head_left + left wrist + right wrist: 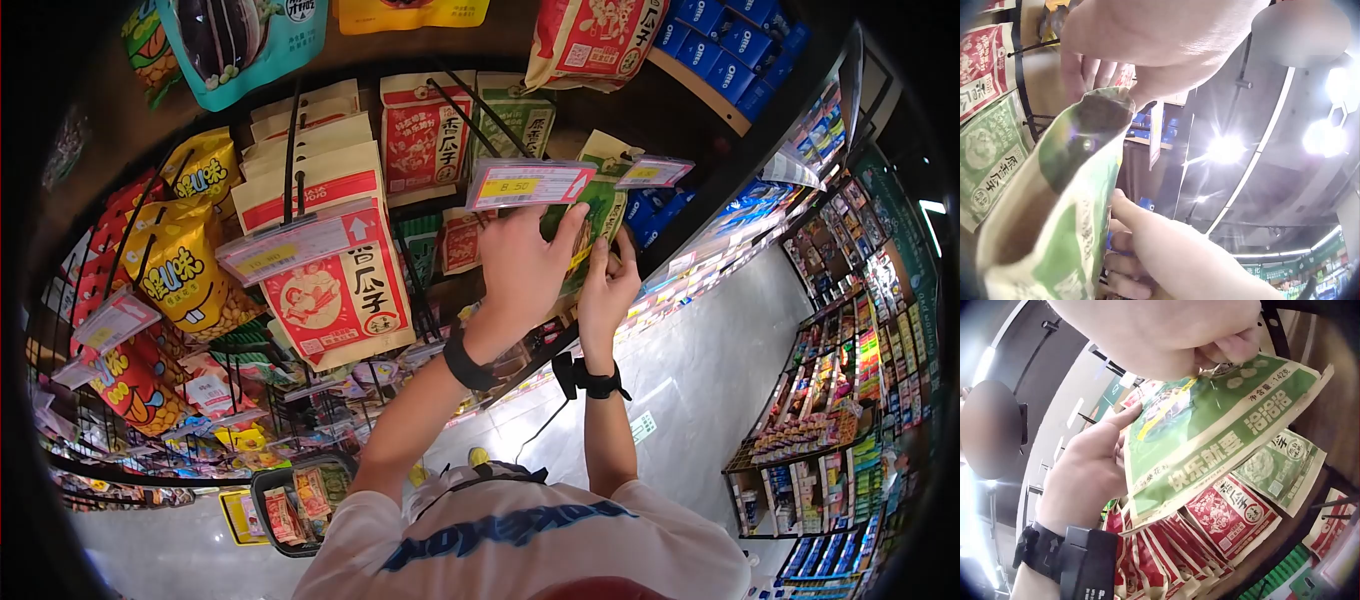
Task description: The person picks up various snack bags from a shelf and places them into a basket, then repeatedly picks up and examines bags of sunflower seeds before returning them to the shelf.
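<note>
Both hands hold a green and cream sunflower seed bag (605, 208) in front of the shelf. My left hand (528, 262) grips its left side, with the thumb along the printed face. My right hand (608, 292) holds the lower right edge with curled fingers. In the right wrist view the seed bag (1210, 434) is tilted, its green printed face and white lettering showing. The left wrist view looks along the bag's side (1066, 206), between my left hand (1147, 37) and right hand (1141, 234). Price tags (528, 187) hang close above the hands.
Red seed bags (430, 135) and a green seed bag (512, 115) hang on hooks behind. A row of cream and red bags (345, 275) sticks out at left, beside yellow snack bags (180, 265). Blue Oreo boxes (740, 65) stand at right. A basket (268, 482) holding bags sits below.
</note>
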{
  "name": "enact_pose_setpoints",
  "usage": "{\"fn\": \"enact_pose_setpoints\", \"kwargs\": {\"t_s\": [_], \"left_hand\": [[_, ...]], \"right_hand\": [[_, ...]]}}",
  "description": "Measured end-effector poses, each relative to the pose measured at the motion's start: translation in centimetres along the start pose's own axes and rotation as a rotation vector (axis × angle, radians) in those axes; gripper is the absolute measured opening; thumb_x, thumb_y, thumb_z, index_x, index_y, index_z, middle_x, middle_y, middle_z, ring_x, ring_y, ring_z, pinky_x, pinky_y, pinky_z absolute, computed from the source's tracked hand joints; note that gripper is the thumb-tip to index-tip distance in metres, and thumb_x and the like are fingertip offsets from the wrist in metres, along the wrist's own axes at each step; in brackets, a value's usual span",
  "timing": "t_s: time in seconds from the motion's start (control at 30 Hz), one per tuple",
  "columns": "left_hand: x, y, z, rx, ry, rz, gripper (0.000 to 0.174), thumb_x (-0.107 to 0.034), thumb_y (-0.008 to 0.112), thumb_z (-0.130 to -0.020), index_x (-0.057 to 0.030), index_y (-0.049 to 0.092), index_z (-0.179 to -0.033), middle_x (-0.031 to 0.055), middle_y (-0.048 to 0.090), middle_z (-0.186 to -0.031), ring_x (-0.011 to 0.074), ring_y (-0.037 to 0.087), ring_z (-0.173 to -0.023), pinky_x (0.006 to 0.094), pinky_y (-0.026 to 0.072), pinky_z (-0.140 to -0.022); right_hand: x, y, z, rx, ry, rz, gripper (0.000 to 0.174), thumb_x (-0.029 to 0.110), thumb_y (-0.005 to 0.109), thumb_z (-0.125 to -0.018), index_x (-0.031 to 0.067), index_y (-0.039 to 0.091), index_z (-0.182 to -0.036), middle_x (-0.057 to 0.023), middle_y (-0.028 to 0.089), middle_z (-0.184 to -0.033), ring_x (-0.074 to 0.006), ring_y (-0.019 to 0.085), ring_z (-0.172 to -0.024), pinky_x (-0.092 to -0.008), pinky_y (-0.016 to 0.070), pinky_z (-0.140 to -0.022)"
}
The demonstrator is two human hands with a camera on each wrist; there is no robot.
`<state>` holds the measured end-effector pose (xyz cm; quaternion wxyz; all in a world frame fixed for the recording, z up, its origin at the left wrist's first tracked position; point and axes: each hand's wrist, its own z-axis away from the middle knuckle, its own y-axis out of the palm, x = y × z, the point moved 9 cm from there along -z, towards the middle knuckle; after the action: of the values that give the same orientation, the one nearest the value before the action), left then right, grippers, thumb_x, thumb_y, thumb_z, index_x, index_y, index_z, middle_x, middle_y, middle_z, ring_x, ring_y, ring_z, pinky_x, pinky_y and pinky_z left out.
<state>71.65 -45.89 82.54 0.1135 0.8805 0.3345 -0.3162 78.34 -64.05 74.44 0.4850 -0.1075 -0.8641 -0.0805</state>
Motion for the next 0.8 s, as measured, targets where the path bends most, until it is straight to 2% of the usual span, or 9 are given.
{"fn": "enact_pose_setpoints", "kwargs": {"t_s": [0.13,0.27,0.37,0.47,0.57,0.73,0.8], "left_hand": [[0.7,-0.2,-0.5,0.009,-0.032,-0.001,0.024,-0.022,0.076,-0.087,-0.0017,0.074,-0.1,0.0145,0.073,-0.085,0.0312,0.067,-0.07,0.0367,0.0511,-0.067],[2.4,0.0,-0.9,-0.019,-0.035,-0.084,0.021,-0.019,0.076,-0.085,-0.0028,0.075,-0.099,0.0148,0.073,-0.089,0.033,0.068,-0.08,0.0396,0.0513,-0.076],[3.4,0.3,-1.2,-0.01,-0.091,0.007,0.02,-0.017,0.076,-0.084,-0.0026,0.075,-0.097,0.0149,0.073,-0.091,0.0347,0.068,-0.087,0.0414,0.0503,-0.08],[3.5,0.5,-1.6,-0.032,-0.006,-0.058,0.02,-0.011,0.074,-0.082,-0.0038,0.072,-0.101,0.0156,0.072,-0.094,0.0375,0.068,-0.086,0.0429,0.0525,-0.072],[5.7,1.1,-1.7,-0.073,0.008,-0.032,0.021,-0.012,0.074,-0.082,-0.0027,0.072,-0.101,0.0149,0.072,-0.094,0.0351,0.067,-0.091,0.0422,0.0502,-0.083],[7.4,1.7,-2.4,-0.095,0.021,-0.152,0.03,-0.01,0.074,-0.082,-0.0038,0.067,-0.11,0.0147,0.071,-0.101,0.0333,0.067,-0.098,0.0412,0.049,-0.088],[8.0,2.5,-2.8,-0.085,0.091,-0.291,0.034,-0.011,0.075,-0.082,-0.004,0.065,-0.114,0.0145,0.071,-0.103,0.0325,0.067,-0.1,0.0402,0.049,-0.088]], "right_hand": [[0.4,0.5,0.3,0.031,0.037,0.042,0.052,0.016,0.061,-0.102,-0.0139,0.045,-0.141,-0.006,0.071,-0.077,-0.002,0.055,-0.065,-0.019,0.0412,-0.056],[-0.8,1.3,0.2,0.051,-0.001,0.023,0.052,0.014,0.062,-0.101,-0.0134,0.045,-0.142,-0.0001,0.063,-0.067,-0.0009,0.046,-0.059,-0.0201,0.0343,-0.052],[-1.2,1.8,0.3,0.074,0.02,0.074,0.053,0.015,0.064,-0.1,-0.0124,0.047,-0.142,0.003,0.054,-0.06,-0.0011,0.04,-0.055,-0.0222,0.0296,-0.05],[-1.1,2.5,0.7,0.124,0.042,0.12,0.05,0.015,0.065,-0.098,-0.0101,0.051,-0.139,0.0041,0.047,-0.054,-0.0023,0.037,-0.052,-0.0247,0.0269,-0.048],[-2.3,2.9,0.9,0.173,0.017,0.138,0.04,0.015,0.064,-0.1,-0.0057,0.056,-0.134,0.0057,0.048,-0.056,-0.0007,0.036,-0.052,-0.0232,0.026,-0.047],[-2.1,2.6,1.7,0.218,-0.01,0.155,0.03,0.011,0.061,-0.1,-0.0039,0.06,-0.126,0.006,0.048,-0.056,-0.0004,0.038,-0.051,-0.0228,0.0287,-0.047],[-2.2,2.1,2.1,0.208,0.009,0.135,0.029,0.011,0.062,-0.097,-0.0038,0.062,-0.122,0.0013,0.049,-0.054,-0.0043,0.04,-0.05,-0.0263,0.0319,-0.049]]}}
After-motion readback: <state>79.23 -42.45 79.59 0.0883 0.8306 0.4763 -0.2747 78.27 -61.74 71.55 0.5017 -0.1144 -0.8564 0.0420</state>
